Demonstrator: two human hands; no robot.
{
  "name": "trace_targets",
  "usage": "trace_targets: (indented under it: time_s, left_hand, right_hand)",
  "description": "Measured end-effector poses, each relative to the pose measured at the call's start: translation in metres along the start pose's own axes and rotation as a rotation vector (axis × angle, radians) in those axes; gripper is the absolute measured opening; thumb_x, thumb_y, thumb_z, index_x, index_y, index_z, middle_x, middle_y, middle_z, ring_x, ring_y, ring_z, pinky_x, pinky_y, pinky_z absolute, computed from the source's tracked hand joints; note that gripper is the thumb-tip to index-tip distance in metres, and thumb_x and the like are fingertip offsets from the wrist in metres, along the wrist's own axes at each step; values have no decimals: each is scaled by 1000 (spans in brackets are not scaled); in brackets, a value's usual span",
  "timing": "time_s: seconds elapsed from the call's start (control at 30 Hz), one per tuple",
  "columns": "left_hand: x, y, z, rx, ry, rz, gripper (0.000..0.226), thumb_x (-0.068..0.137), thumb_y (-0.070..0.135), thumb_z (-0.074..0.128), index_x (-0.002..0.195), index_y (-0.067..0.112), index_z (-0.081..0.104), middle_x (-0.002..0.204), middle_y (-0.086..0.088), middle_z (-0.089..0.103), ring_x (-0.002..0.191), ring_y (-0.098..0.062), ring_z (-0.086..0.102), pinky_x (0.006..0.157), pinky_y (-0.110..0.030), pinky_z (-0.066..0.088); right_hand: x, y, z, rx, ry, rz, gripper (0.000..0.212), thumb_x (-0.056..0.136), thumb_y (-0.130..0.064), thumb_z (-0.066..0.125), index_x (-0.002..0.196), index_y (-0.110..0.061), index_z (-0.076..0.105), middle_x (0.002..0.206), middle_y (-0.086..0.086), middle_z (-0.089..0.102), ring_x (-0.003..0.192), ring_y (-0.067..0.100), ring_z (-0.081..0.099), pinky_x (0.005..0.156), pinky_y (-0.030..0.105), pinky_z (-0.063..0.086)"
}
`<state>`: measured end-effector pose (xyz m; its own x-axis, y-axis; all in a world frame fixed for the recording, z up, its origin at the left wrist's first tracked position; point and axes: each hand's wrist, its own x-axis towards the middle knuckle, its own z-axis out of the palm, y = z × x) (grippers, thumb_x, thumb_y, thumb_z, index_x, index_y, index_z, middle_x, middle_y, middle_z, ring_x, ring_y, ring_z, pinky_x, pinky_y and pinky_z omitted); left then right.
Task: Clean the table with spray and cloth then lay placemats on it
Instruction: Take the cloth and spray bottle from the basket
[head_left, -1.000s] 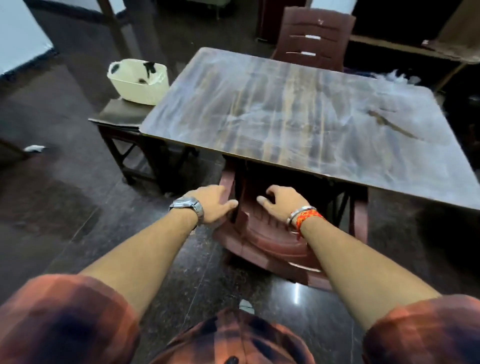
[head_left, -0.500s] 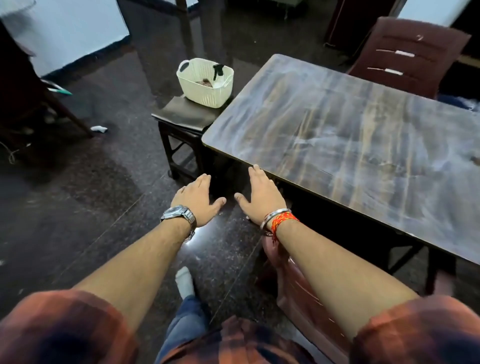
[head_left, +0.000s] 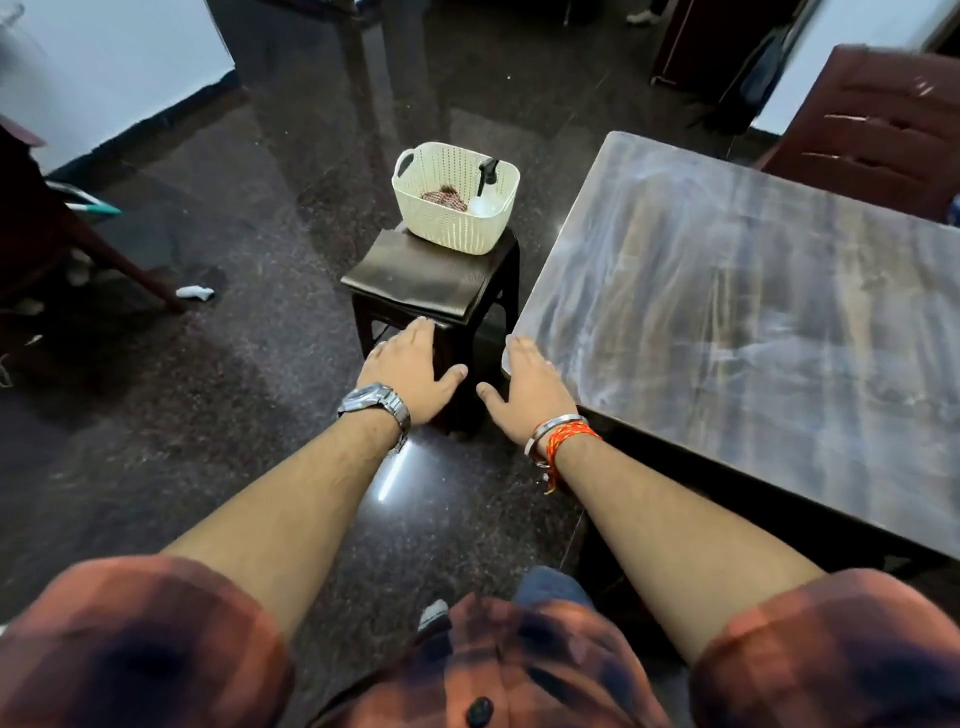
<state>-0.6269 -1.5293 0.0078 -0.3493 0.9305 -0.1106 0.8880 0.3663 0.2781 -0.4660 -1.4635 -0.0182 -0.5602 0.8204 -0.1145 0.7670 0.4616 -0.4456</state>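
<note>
The streaky wooden table (head_left: 753, 322) fills the right side. To its left a dark stool (head_left: 457, 332) carries a stack of dark placemats (head_left: 415, 275) and a cream basket (head_left: 457, 200). Inside the basket lie a checked cloth (head_left: 445, 197) and a spray bottle (head_left: 485, 192) with a black nozzle. My left hand (head_left: 410, 371) hovers flat, fingers straight, just short of the stool's near edge. My right hand (head_left: 524, 392) is also flat and holds nothing, its fingertips at the table's near left corner.
A maroon plastic chair (head_left: 872, 124) stands behind the table at the far right. Dark furniture legs (head_left: 119, 265) and a scrap of white paper (head_left: 195, 292) are on the polished dark floor at the left. A white wall (head_left: 104, 67) runs along the far left.
My view has swung left from the table and the chair under it toward the stool and basket. Both hands left the chair back and now reach forward, flat, near the stool.
</note>
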Motion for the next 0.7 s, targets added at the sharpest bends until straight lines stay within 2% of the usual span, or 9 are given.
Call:
trace_targets:
  time_s: [0.33,0.57,0.7]
  left_hand:
    - [161,-64,-11,52,-71,22,83,90,58,48,153,11,19,160,-5,20,144,-22,26,117,-40,21]
    - [277,-92,-24,25,-109,13,83,90,58,47,152,10,19,158,-6,26,141,-25,33,116,-39,24]
    - [331,-113,-12,17,-231,23,85,91,60,44,153,10,15,159,-7,22,140,-27,33,116,-40,27]
  right_hand:
    - [187,-19,13,-21,16,-5,76,91,-42,52,151,-7,20,160,11,16,147,24,18,119,43,21]
    - [310,-24,10,70,26,84,74,88,-45,53,146,-5,30,156,14,25,143,29,27,116,42,27]
    - [364,-26,13,200,4,214,71,91,-37,55,148,-4,26,157,14,22,145,27,22,119,36,23]
